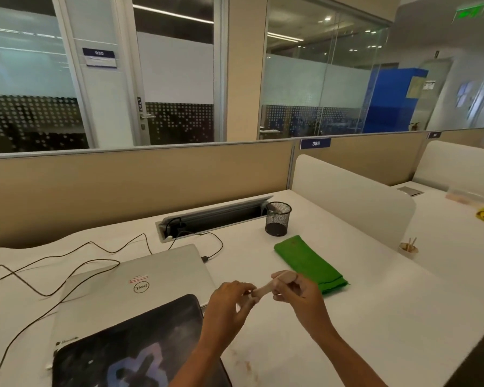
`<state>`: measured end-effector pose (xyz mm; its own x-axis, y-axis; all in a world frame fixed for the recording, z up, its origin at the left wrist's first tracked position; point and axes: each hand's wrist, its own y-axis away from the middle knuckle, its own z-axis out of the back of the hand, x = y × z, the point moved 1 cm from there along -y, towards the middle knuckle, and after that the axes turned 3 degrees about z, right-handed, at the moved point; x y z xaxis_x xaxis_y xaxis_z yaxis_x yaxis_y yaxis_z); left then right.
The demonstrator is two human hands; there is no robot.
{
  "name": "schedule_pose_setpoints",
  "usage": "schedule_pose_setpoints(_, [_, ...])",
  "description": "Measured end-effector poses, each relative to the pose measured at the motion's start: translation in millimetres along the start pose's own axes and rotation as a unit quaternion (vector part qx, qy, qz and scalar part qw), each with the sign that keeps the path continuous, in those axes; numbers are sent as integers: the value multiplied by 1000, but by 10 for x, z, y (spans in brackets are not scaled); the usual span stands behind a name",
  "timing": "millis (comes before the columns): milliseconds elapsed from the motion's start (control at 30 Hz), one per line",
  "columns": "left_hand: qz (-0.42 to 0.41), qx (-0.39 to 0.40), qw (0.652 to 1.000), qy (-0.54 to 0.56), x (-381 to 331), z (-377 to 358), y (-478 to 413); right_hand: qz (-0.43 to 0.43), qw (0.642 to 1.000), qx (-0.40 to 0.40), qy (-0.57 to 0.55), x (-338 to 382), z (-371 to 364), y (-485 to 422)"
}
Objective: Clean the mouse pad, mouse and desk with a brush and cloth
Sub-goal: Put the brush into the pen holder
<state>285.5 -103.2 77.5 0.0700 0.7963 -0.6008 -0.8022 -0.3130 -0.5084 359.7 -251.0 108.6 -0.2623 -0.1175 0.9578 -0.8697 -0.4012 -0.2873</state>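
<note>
Both my hands hold a small light wooden brush (268, 286) above the white desk (375, 317). My right hand (296, 294) grips its far end, and my left hand (232, 300) pinches the near end with its fingertips. A folded green cloth (310, 263) lies flat on the desk just beyond my right hand. The dark mouse pad (134, 347), with a pale swirl print, lies on top of the shut silver laptop (140, 277) at the lower left. No mouse is in sight.
A black mesh pen cup (277, 218) stands behind the cloth, next to an open cable tray (213, 216). Black cables (53, 269) loop over the desk at the left. A white divider (352, 199) bounds the right side; a small cup (408, 248) with sticks stands beyond it.
</note>
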Motion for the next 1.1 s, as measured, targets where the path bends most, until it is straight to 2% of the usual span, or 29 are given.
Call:
schedule_pose_setpoints(267, [-34,11,999,-36,-62,-291,-504,-12,998,-55,0,33,202,-492])
schedule_pose_setpoints(533, [-36,-3,996,-83,-141,-685,-970,2,999,-17,43,16,604,-987])
schedule_pose_setpoints(800, [27,-13,993,-118,-263,-1252,-1519,-3,999,30,38,-183,1228,-1853])
schedule_pose_setpoints(967, [94,24,979,-181,-203,-1612,-1972,19,999,-16,31,-264,1467,-2549])
schedule_pose_setpoints(1100, [129,71,959,-243,-142,-1815,-2257,43,994,-44,88,-412,1446,-3052])
